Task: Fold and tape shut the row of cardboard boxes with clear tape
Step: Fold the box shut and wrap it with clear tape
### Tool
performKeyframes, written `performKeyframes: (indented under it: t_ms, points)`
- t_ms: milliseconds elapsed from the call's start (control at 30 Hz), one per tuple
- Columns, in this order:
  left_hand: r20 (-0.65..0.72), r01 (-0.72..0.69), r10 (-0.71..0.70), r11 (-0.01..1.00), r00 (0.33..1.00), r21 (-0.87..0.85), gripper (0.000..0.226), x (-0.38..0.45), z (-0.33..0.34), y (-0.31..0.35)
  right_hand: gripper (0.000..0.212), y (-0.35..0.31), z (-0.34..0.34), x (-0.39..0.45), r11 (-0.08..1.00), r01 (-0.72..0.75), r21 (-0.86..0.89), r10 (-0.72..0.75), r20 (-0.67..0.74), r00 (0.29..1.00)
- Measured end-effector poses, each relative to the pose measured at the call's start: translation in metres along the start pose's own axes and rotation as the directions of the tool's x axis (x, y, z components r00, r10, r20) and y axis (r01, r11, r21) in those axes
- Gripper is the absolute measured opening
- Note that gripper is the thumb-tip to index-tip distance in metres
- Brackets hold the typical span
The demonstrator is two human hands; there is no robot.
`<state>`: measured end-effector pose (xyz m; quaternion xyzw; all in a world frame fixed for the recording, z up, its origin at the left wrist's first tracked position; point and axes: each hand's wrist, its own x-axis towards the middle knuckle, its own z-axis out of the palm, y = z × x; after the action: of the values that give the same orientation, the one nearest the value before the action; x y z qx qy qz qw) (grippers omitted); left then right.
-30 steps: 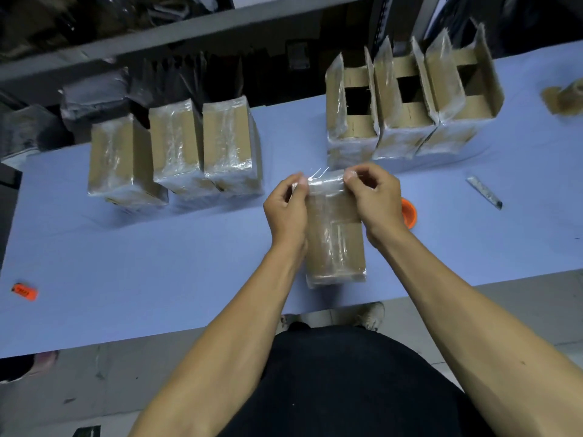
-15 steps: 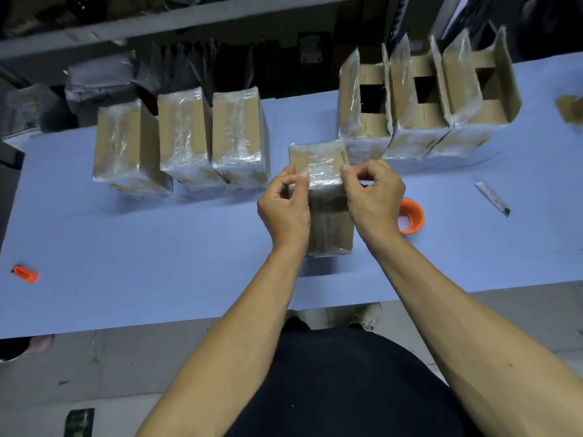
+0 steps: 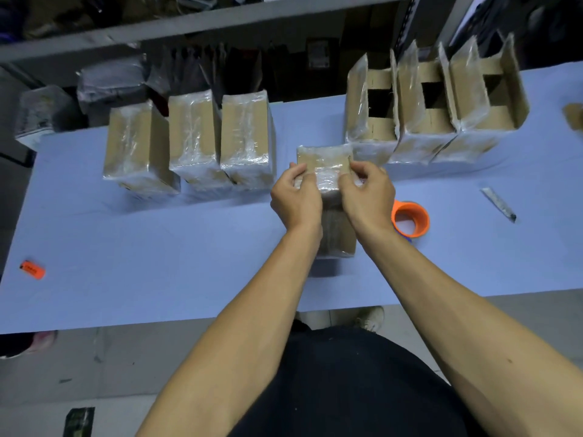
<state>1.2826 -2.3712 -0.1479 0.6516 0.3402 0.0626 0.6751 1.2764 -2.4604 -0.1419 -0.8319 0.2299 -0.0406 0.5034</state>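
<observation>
Pressing clear tape down on the tape-wrapped brown cardboard box (image 3: 325, 171), just left of the orange tape roll (image 3: 410, 218).

Left hand (image 3: 295, 197) and right hand (image 3: 367, 192) flanking box top, curled fingers pinching tape there; long axis running away from body, equally near both hands.

One view only, from the camera on my head, looking forward and steeply down over the blue table (image 3: 126, 247). My forearms enter from the near edge, and my left hand (image 3: 296, 200) and right hand (image 3: 366, 193) sit close, near centre. The far edge takes in the shelf (image 3: 189, 23). Wide-angle lens: the table edges bow. The floor (image 3: 110, 367) shows nearest me.
</observation>
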Motion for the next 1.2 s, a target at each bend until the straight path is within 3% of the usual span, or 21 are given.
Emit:
performKeyframes:
  t_ms: [100, 167, 233, 300, 367, 433, 567, 667, 833, 967, 1200]
  points:
    - [0.022, 0.071, -0.070, 0.996, 0.997, -0.047, 0.015, 0.008, 0.003, 0.004, 0.025, 0.002, -0.004, 0.007, 0.999, 0.051, 0.015, -0.052, 0.009, 0.999]
    - [0.048, 0.083, -0.081, 0.995, 0.996, -0.056, 0.015, 0.019, 0.000, 0.011, 0.035, 0.009, -0.011, 0.005, 0.985, 0.031, 0.171, -0.068, 0.219, 0.973]
    - [0.088, 0.127, -0.122, 0.990, 0.989, -0.058, 0.024, 0.028, -0.004, 0.020, 0.063, 0.024, -0.015, -0.001, 0.966, 0.041, 0.254, -0.143, 0.399, 0.906]
    - [0.169, 0.187, -0.178, 0.982, 0.969, -0.040, 0.029, 0.033, -0.005, 0.026, 0.067, 0.035, -0.015, -0.004, 0.963, 0.111, 0.244, -0.191, 0.337, 0.922]
    - [0.285, 0.208, -0.181, 0.976, 0.941, -0.069, 0.034, 0.033, -0.007, 0.028, 0.051, 0.032, -0.012, 0.000, 0.964, 0.122, 0.237, -0.165, 0.169, 0.972]
    - [0.377, 0.138, -0.111, 0.989, 0.919, -0.045, 0.048, 0.031, -0.015, 0.025, 0.045, 0.028, -0.010, 0.007, 0.970, 0.101, 0.221, -0.124, 0.094, 0.988]
    - [0.537, -0.071, -0.019, 0.987, 0.843, 0.146, 0.041, 0.033, -0.040, -0.011, 0.024, 0.038, -0.002, 0.010, 0.992, 0.124, 0.016, -0.125, 0.162, 0.979]
    - [0.525, -0.046, -0.100, 0.965, 0.845, 0.258, 0.046, 0.031, -0.053, -0.051, 0.028, 0.067, 0.011, -0.004, 0.986, 0.089, -0.139, -0.032, 0.367, 0.930]
    - [0.432, 0.000, -0.162, 0.936, 0.887, 0.353, 0.071, 0.025, -0.047, -0.075, 0.036, 0.085, 0.006, -0.005, 0.995, -0.066, -0.077, 0.096, 0.498, 0.862]
    - [0.384, 0.018, -0.147, 0.947, 0.912, 0.320, 0.068, 0.016, -0.055, -0.072, 0.053, 0.106, -0.010, -0.023, 0.989, -0.150, -0.007, 0.134, 0.498, 0.857]
    - [0.443, -0.042, -0.099, 0.954, 0.891, 0.298, 0.057, -0.010, -0.061, -0.088, 0.045, 0.112, 0.002, -0.037, 0.989, -0.135, 0.058, 0.094, 0.450, 0.888]
